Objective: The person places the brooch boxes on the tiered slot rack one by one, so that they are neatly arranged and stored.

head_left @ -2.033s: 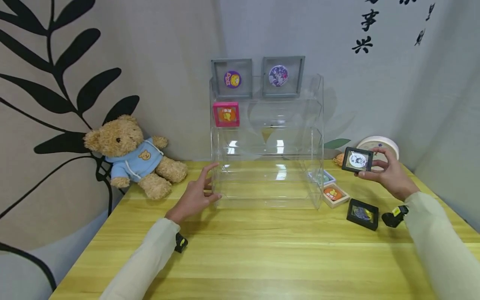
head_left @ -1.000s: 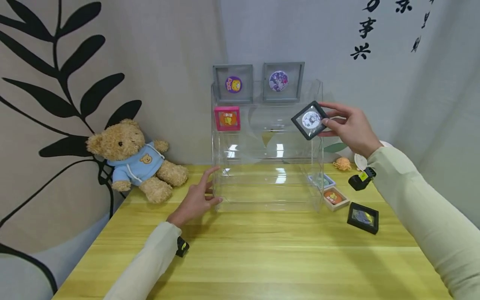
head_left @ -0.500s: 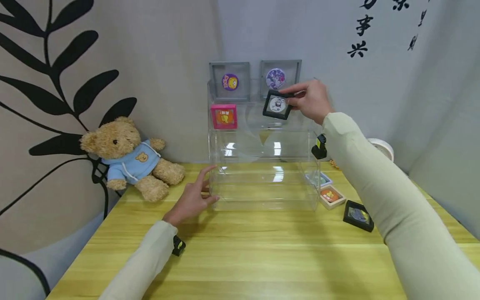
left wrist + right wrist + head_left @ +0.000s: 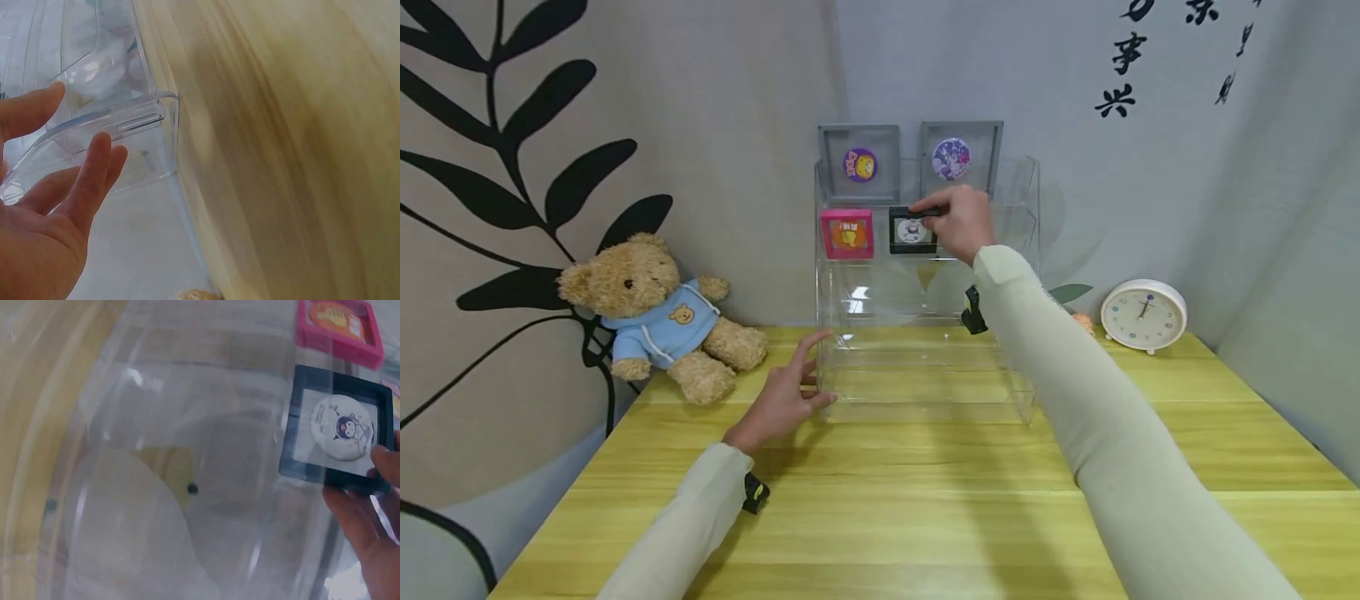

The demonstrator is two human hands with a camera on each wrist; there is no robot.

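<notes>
In the head view my right hand (image 4: pixel 961 221) pinches the right side of a small black display frame (image 4: pixel 912 232). A round white badge with a cartoon figure (image 4: pixel 342 428) shows inside it in the right wrist view. The frame stands upright at the second tier of a clear acrylic tiered rack (image 4: pixel 917 362), right of a pink frame (image 4: pixel 847 234). My left hand (image 4: pixel 781 406) is at the rack's lower left side, fingers spread and fairly straight, fingertips against or very near its edge. Two grey frames, a left one (image 4: pixel 859 164) and a right one (image 4: pixel 961 158), occupy the top tier.
A teddy bear (image 4: pixel 662 321) in a blue hoodie leans at the left of the wooden table (image 4: pixel 850 517). A white round clock (image 4: pixel 1144 315) stands at the back right, with a small orange thing (image 4: pixel 1083 322) beside it. My right sleeve covers part of the table's right side.
My right hand has carried the black frame from the table's right side, up and leftward, to the rack's second tier beside the pink frame. My left hand has stayed at the rack's side.
</notes>
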